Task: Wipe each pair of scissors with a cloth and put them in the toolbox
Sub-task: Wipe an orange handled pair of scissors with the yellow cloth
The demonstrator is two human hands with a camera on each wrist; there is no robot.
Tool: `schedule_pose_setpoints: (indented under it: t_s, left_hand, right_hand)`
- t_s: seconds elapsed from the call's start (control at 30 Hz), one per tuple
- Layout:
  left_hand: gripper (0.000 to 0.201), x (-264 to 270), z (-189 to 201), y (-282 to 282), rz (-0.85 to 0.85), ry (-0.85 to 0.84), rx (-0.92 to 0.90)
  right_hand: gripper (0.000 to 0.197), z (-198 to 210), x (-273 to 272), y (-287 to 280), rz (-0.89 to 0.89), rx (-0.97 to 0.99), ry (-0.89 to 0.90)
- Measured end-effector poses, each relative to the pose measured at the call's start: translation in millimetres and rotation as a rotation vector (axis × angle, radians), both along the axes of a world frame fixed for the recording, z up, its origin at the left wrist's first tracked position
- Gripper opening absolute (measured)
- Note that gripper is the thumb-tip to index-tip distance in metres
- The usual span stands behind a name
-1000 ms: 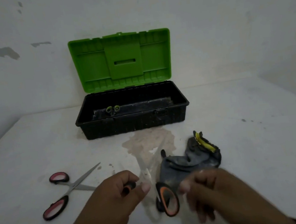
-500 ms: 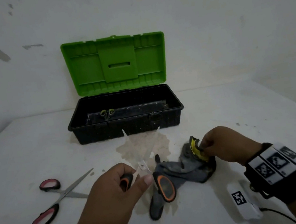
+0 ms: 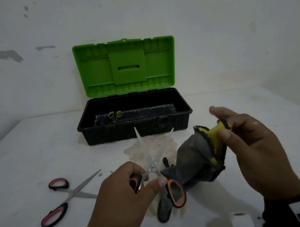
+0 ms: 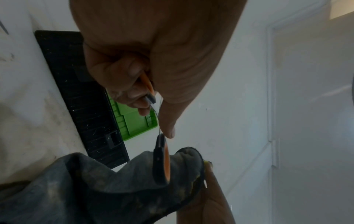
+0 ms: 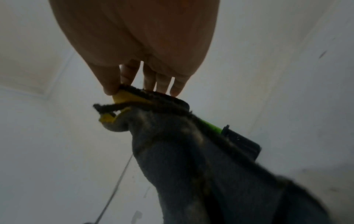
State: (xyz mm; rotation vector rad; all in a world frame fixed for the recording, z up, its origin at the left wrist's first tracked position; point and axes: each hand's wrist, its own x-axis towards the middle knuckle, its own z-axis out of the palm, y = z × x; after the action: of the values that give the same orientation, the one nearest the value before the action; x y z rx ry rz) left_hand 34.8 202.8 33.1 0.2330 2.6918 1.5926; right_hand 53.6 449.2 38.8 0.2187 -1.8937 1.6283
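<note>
The left hand (image 3: 121, 189) grips one handle of the orange-handled scissors (image 3: 153, 167), fingers curled round it and the thumb stretched toward the pivot; the blades stand spread in a V, tips pointing toward the toolbox (image 3: 135, 123). The free orange loop hangs just in front of the cloth (image 3: 192, 163). The right hand (image 3: 253, 149) pinches the yellow-trimmed edge of that dark grey cloth between thumb and forefinger, its other fingers straight, and lifts it so that the lower end trails on the table (image 3: 26, 148) near the front edge. The toolbox sits at the back edge against the wall, its green lid (image 3: 126, 67) upright and open; green-handled scissors (image 3: 115, 115) lie inside on the left of its floor. Pink-handled scissors (image 3: 66, 196) lie open on the table toward the left edge, well apart from the hands. A pale stain (image 3: 149, 145) marks the surface in front of the toolbox.
</note>
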Motion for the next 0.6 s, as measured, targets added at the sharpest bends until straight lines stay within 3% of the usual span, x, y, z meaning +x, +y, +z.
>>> schedule_pose_setpoints:
  t_s: [0.1, 0.23, 0.33, 0.43, 0.6]
  left_hand:
    - [0.041, 2.5, 3.3, -0.7, 0.013, 0.015, -0.006]
    - [0.038, 4.5, 8.3, -5.1, 0.029, 0.053, -0.019]
    - [0.039, 4.9, 12.6, -6.2, 0.045, 0.063, -0.070]
    - [0.039, 6.7, 16.1, -5.9, 0.046, 0.062, -0.141]
    - [0.039, 8.6, 18.0, -7.3, 0.044, 0.107, -0.165]
  right_hand:
    - [0.003, 5.4, 9.8, -20.1, -0.088, 0.001, 0.048]
    - [0.012, 5.2, 16.6, -46.4, -0.075, 0.160, -0.032]
    - [0.017, -0.5, 14.9, -60.7, -0.092, 0.383, -0.097]
    - [0.029, -3.3, 12.5, -70.7, -0.109, 0.422, -0.130]
    - [0.013, -2.5, 10.2, -87.0, -0.188, 0.428, -0.051]
